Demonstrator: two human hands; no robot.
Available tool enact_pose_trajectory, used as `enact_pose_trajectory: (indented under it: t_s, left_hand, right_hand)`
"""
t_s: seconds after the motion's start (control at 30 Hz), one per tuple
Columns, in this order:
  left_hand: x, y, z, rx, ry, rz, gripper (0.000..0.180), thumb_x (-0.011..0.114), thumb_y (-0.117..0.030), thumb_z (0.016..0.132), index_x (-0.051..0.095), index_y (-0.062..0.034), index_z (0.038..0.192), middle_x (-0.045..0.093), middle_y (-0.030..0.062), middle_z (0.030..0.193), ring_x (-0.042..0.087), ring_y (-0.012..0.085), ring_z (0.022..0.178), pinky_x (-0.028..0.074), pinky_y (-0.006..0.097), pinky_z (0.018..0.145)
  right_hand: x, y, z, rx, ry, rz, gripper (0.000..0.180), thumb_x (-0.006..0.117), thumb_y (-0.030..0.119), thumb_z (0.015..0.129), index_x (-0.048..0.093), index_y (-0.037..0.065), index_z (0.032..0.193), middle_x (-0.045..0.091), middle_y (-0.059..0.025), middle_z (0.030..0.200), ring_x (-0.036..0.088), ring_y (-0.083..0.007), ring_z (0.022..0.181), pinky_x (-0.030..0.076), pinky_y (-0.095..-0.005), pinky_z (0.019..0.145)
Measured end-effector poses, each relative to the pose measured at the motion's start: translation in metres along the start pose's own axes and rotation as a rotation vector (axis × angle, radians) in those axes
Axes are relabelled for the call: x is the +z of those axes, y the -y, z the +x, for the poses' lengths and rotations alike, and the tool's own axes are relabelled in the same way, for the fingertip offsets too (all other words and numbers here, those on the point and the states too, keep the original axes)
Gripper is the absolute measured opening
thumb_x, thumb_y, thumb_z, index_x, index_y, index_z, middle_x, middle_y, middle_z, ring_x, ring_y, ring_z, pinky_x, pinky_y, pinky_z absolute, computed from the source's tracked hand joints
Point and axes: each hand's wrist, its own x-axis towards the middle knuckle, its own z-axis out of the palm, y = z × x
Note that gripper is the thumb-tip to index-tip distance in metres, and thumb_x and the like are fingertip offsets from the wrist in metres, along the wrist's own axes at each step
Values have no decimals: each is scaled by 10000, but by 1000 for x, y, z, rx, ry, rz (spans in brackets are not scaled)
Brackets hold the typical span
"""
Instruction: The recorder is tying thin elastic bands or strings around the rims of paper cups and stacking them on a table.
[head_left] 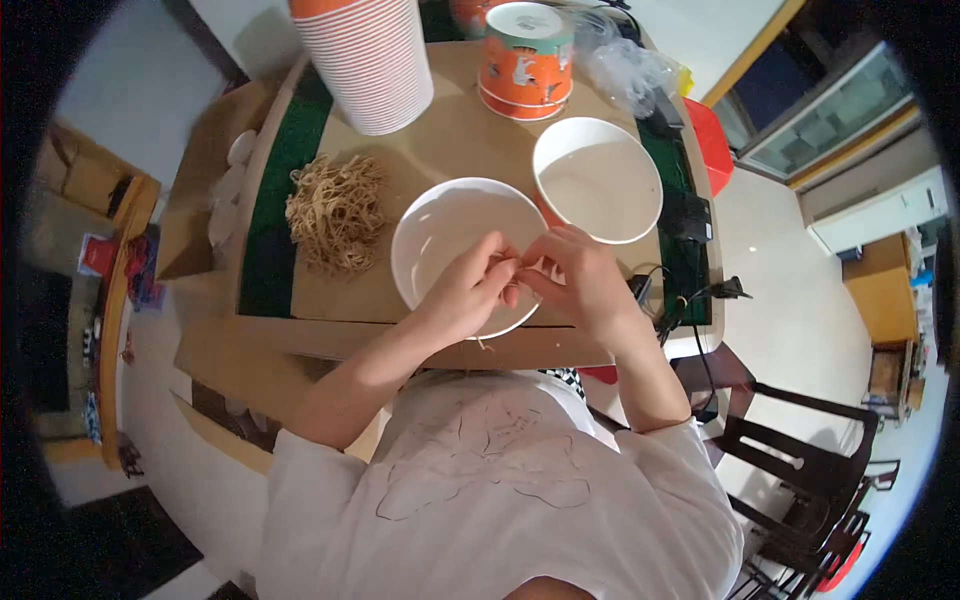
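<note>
Both hands over near white bowl (450,240) at table's (450,140) near edge. Left hand (465,295) and right hand (580,280) meet, fingers pinching thin tan rubber band (520,268) between them. Bowl looks empty. Band pile (335,210) at left side still big. Second bowl (597,178) toward right edge also empty. Judging early stage, most left.

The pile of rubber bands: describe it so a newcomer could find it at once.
Start at the cardboard-covered table and the tall stack of orange-and-white paper cups at its far left. Just nearer than that stack lies the pile of rubber bands, left of the white bowl under both hands. It is the only loose tan tangle there.
</note>
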Motion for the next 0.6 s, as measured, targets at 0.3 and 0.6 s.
enact_pose_trajectory:
  t_s: [0.3,0.6]
  left_hand:
    - [-6,-24,-14,287,3,587,159,680,-80,812,562,9,756,516,60,742,533,134,635,430,291,562]
    - [-10,-11,-13,666,-85,788,167,656,33,761,688,-54,899,542,66,805,569,204,709,468,327,588]
  right_hand:
    - [2,-3,-7,172,-89,189,57,649,-1,810,622,-14,858,622,-64,809,556,-124,671,458,-273,604]
    - [16,-21,-4,189,-116,540,51,589,1,882,578,-12,930,626,-46,838,641,-124,792,505,-250,696]
